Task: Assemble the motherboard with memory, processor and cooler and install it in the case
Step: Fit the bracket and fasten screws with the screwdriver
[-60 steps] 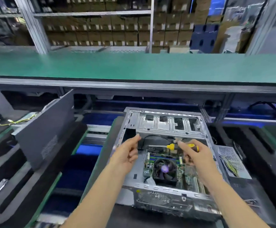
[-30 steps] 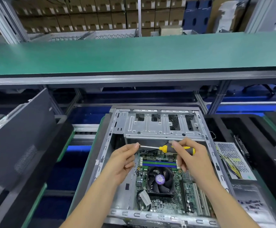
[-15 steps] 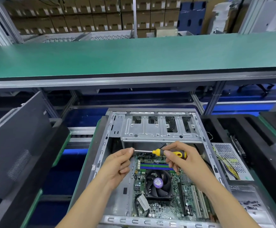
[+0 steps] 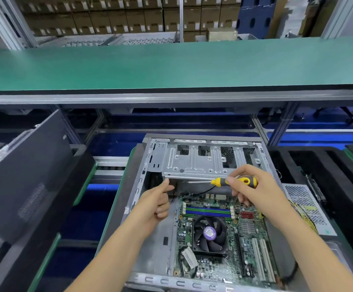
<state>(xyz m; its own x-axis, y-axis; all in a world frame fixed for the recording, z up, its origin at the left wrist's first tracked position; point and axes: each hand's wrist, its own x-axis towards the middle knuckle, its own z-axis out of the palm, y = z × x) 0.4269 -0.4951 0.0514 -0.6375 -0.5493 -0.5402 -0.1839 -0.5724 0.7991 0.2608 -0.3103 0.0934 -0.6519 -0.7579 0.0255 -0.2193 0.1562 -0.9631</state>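
At the far left a dark grey case side panel (image 4: 26, 169) leans tilted against a black foam tray (image 4: 51, 218), with a perforated vent patch on its face. Behind everything a long green-topped workbench (image 4: 171, 66) runs the full width, and stacked cardboard boxes (image 4: 112, 15) fill the shelving beyond it.

The open computer case (image 4: 150, 245) lies on its side in the middle, its bare metal floor showing along the left. The left hand (image 4: 155, 204) hovers over that left edge with the fingers curled loosely into the palm and the thumb raised toward the drive cage (image 4: 196, 163); it has hold of nothing visible.

The green motherboard (image 4: 226, 264) sits inside the case, flat on the case floor. Its memory slots (image 4: 208, 211) run across just above the black cooler fan (image 4: 210, 234), which has a purple label at the hub. White expansion slots (image 4: 263, 259) lie to the fan's right.

The right hand (image 4: 255, 190) is closed around the yellow-and-black handle of a screwdriver (image 4: 234, 181), thumb and fingers wrapped on it; the metal shaft points left, level, toward the left thumb and just under the drive cage.

At the right a power supply (image 4: 306, 209) with a perforated grille and yellow wires rests beside the case.
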